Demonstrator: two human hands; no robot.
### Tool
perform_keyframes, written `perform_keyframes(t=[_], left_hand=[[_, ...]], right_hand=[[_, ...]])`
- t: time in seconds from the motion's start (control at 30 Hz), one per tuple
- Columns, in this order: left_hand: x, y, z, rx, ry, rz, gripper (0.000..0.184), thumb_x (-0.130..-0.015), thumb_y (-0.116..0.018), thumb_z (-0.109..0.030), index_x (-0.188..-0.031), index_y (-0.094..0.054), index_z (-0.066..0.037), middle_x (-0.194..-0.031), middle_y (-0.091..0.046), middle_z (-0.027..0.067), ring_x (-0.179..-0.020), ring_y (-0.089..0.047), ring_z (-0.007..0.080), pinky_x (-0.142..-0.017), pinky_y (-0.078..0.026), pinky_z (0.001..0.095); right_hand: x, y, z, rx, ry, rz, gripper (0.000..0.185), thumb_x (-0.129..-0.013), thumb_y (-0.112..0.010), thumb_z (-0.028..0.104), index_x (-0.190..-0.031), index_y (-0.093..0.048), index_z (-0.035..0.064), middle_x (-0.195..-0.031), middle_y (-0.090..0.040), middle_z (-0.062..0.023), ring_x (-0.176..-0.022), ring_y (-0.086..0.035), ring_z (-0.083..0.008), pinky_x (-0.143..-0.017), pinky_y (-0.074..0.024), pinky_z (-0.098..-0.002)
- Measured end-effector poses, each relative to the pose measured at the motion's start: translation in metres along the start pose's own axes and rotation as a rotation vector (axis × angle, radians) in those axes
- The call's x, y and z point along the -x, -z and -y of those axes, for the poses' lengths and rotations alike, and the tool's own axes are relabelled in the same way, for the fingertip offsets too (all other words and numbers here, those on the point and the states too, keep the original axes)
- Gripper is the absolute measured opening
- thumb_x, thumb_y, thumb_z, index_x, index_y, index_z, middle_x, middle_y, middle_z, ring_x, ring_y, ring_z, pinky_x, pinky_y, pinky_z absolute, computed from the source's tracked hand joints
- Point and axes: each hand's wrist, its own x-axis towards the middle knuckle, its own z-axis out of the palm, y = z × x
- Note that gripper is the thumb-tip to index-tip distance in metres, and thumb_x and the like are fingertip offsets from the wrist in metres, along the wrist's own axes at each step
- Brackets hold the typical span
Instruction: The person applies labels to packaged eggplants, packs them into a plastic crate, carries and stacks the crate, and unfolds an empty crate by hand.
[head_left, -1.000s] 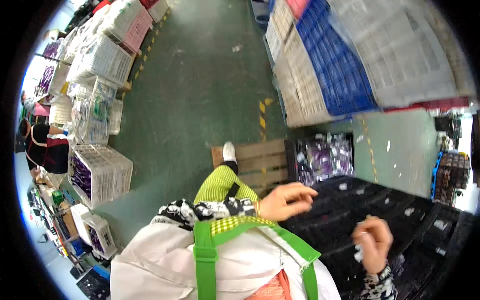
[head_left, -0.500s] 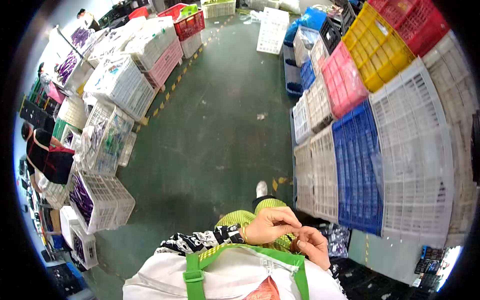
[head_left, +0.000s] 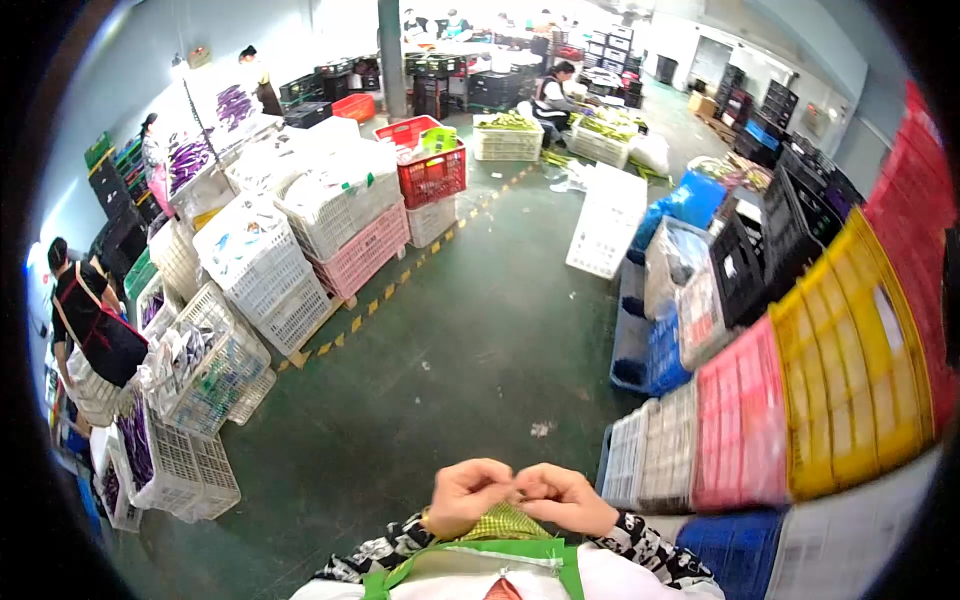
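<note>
My left hand (head_left: 468, 498) and my right hand (head_left: 568, 498) meet in front of my body, low in the view. Fingertips are pinched together and touch in the middle. Anything between them is too small to make out. Both wrists come out of black-and-white patterned sleeves (head_left: 655, 550). Just below the hands is a white apron (head_left: 625, 578) with a green strap (head_left: 572, 572) and trim. Yellow-green checked cloth (head_left: 503, 520) shows under the fingers.
Stacked crates line the right, among them a pink crate (head_left: 740, 420) and a yellow crate (head_left: 850, 360). On the left are loaded white crates (head_left: 265, 270) and a red crate (head_left: 432, 178). A person (head_left: 95, 310) stands at the left; another (head_left: 550, 100) sits farther back. Green floor (head_left: 470, 350) lies between.
The view has tilted up, showing more of the far room. My hands now sit level and side by side, fingertips still together; before, the right one was lower and angled.
</note>
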Motion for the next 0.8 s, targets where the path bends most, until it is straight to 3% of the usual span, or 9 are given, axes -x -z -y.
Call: perform_keyframes(t=[0.1, 0.2, 0.27, 0.3, 0.37, 0.4, 0.57, 0.77, 0.8], left_hand=[[-0.070, 0.025, -0.011, 0.020, -0.194, -0.179, 0.006, -0.084, -0.058, 0.008, -0.089, -0.057, 0.005, -0.087, -0.061, 0.0090, -0.076, -0.062, 0.0130, -0.068, -0.051, 0.0244], [-0.148, 0.039, -0.037, -0.149, -0.261, -0.043, 0.003, -0.086, -0.057, 0.006, -0.088, -0.056, 0.005, -0.084, -0.060, 0.0083, -0.075, -0.060, 0.0122, -0.067, -0.050, 0.0244], [-0.207, 0.052, -0.019, -0.275, -0.305, -0.051, 0.002, -0.086, -0.058, 0.001, -0.087, -0.058, 0.000, -0.083, -0.062, 0.0044, -0.072, -0.058, 0.0092, -0.063, -0.046, 0.0226], [-0.236, 0.053, -0.019, -0.331, -0.418, -0.066, 0.004, -0.085, -0.061, -0.004, -0.087, -0.059, -0.001, -0.082, -0.062, 0.0053, -0.070, -0.057, 0.0102, -0.061, -0.046, 0.0243], [-0.277, 0.042, -0.003, -0.261, -0.525, -0.208, 0.010, -0.080, -0.065, -0.007, -0.085, -0.059, -0.001, -0.074, -0.062, 0.0072, -0.065, -0.057, 0.0121, -0.056, -0.047, 0.0269], [-0.284, 0.032, -0.002, -0.065, -0.424, -0.203, 0.009, -0.082, -0.064, -0.010, -0.085, -0.060, -0.003, -0.078, -0.062, 0.0049, -0.068, -0.056, 0.0116, -0.060, -0.046, 0.0268], [-0.323, 0.006, 0.036, 0.083, -0.386, -0.383, 0.005, -0.082, -0.060, -0.005, -0.083, -0.057, -0.001, -0.074, -0.060, 0.0062, -0.065, -0.055, 0.0141, -0.058, -0.045, 0.0277], [-0.382, -0.020, 0.063, -0.230, -0.775, -0.905, 0.009, -0.084, -0.057, -0.002, -0.094, -0.059, -0.001, -0.078, -0.054, 0.0085, -0.069, -0.052, 0.0203, -0.059, -0.043, 0.0302], [-0.385, -0.008, 0.061, -0.066, -0.767, -0.916, 0.011, -0.085, -0.058, -0.003, -0.096, -0.061, -0.001, -0.079, -0.054, 0.0083, -0.070, -0.052, 0.0198, -0.060, -0.044, 0.0300]], right_hand=[[-0.081, 0.050, 0.040, 0.154, 0.038, 0.309, 0.046, -0.085, -0.055, 0.003, -0.129, -0.044, 0.0052, -0.066, -0.038, 0.0066, -0.061, -0.036, -0.0027, -0.056, -0.0286, -0.0199], [-0.139, 0.093, 0.069, -0.030, -0.103, 0.366, 0.042, -0.084, -0.055, -0.004, -0.124, -0.044, -0.0018, -0.073, -0.048, 0.0003, -0.064, -0.045, -0.0045, -0.057, -0.0351, -0.0202], [-0.173, 0.128, 0.073, 0.057, -0.037, 0.193, 0.042, -0.083, -0.055, -0.002, -0.123, -0.043, -0.0048, -0.092, -0.061, -0.0080, -0.075, -0.055, -0.0107, -0.069, -0.0437, -0.0205], [-0.189, 0.158, 0.065, 0.314, 0.126, 0.175, 0.044, -0.077, -0.055, -0.004, -0.119, -0.044, -0.0063, -0.103, -0.061, -0.0149, -0.076, -0.058, -0.0139, -0.071, -0.0471, -0.0245], [-0.200, 0.157, 0.068, -0.089, 0.160, -0.147, 0.050, -0.070, -0.049, -0.008, -0.119, -0.045, -0.0017, -0.084, -0.053, -0.0092, -0.061, -0.048, -0.0114, -0.060, -0.0459, -0.0269], [-0.213, 0.172, 0.073, -0.050, 0.094, -0.142, 0.052, -0.070, -0.049, -0.008, -0.121, -0.042, -0.0008, -0.084, -0.054, -0.0096, -0.061, -0.049, -0.0119, -0.060, -0.0460, -0.0270], [-0.279, 0.255, 0.080, 0.252, -0.202, 0.186, 0.063, -0.072, -0.052, -0.005, -0.131, -0.031, 0.0038, -0.085, -0.058, -0.0114, -0.064, -0.053, -0.0144, -0.061, -0.0463, -0.0276], [-0.342, 0.354, 0.105, 0.448, -0.307, 0.536, 0.075, -0.074, -0.054, -0.002, -0.141, -0.021, 0.0078, -0.086, -0.061, -0.0134, -0.067, -0.058, -0.0171, -0.061, -0.0469, -0.0284], [-0.360, 0.348, 0.108, 0.439, -0.311, 0.550, 0.074, -0.074, -0.055, -0.002, -0.140, -0.023, 0.0072, -0.087, -0.061, -0.0135, -0.068, -0.059, -0.0172, -0.062, -0.0471, -0.0286]])
